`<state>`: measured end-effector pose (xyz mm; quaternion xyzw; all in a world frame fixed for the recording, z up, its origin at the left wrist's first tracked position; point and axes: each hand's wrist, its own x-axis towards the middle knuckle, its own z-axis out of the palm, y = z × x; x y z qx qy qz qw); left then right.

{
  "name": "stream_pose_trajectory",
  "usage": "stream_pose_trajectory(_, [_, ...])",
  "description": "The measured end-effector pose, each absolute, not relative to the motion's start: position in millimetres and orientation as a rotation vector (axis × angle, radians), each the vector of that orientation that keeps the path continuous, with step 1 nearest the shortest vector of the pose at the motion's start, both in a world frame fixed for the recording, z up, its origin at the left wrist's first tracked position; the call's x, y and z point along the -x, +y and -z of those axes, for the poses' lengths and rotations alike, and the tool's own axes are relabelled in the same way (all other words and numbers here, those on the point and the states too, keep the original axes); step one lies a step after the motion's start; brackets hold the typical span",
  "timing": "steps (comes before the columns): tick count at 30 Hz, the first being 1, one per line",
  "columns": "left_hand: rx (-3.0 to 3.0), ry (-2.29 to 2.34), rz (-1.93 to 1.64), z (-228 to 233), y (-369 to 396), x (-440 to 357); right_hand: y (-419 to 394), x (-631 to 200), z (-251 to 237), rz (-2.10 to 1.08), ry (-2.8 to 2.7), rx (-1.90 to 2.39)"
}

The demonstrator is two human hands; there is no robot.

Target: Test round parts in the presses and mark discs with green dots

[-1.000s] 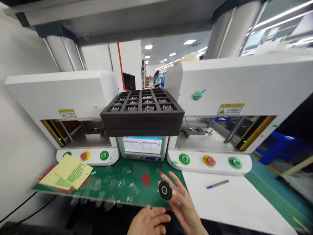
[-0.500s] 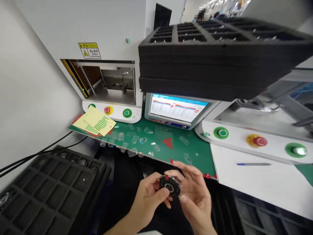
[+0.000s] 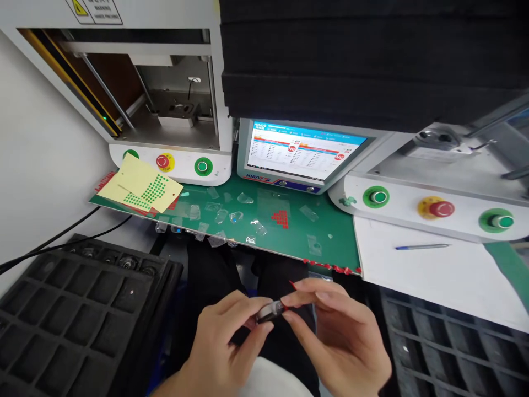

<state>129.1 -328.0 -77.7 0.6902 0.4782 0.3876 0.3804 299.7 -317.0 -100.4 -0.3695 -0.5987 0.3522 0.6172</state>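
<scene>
A small round black disc part (image 3: 270,310) with a red sticker at its edge is held edge-on between both hands, low over my lap. My left hand (image 3: 223,342) grips its left side with thumb and fingers. My right hand (image 3: 341,333) pinches its right side at the red sticker. The green mat (image 3: 330,234) with a patch of red stickers (image 3: 281,217) lies just beyond the hands.
A black foam tray (image 3: 70,314) with compartments sits at lower left, another (image 3: 450,342) at lower right. Stacked black trays (image 3: 363,60) rest above a lit screen (image 3: 301,151). Two machines with green and red buttons flank it. Yellow sticker sheets (image 3: 142,184) and a pen (image 3: 421,246) lie on the bench.
The view has tipped downward and closer. The disc, first held up by my right hand alone, came down toward my lap, my left hand joined it, and it is now turned edge-on.
</scene>
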Motion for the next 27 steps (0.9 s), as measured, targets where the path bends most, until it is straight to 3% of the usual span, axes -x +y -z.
stream_pose_trajectory(20, [-2.240, 1.161, -0.897, 74.0, -325.3, -119.0, -321.1, -301.3, 94.8, -0.761, -1.394, 0.897])
stream_pose_trajectory(27, [-2.348, 1.103, -0.738, 65.6, -319.8, -112.8, -324.7, -322.7, 98.1, -1.042, -1.688, 0.872])
